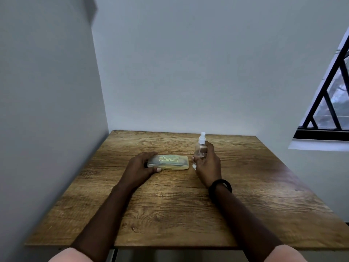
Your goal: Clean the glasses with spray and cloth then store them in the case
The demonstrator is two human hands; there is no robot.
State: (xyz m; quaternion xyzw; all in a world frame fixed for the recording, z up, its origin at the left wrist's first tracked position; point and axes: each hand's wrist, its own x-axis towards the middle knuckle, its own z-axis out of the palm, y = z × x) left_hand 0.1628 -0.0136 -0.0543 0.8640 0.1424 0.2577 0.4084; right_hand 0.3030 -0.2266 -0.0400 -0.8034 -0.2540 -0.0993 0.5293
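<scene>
- Left hand (140, 165) grips the closed, translucent yellowish plastic glasses case (170, 162) on the wooden desk (170, 208).
- Right hand (208, 163) holds the upright clear plastic spray bottle (200, 148) beside it.

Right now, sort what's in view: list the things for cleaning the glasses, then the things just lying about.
For the job: translucent glasses case, closed, gripped by the left hand; clear spray bottle, held by the right hand.
Just there: wooden table; black wristband; barred window.
</scene>
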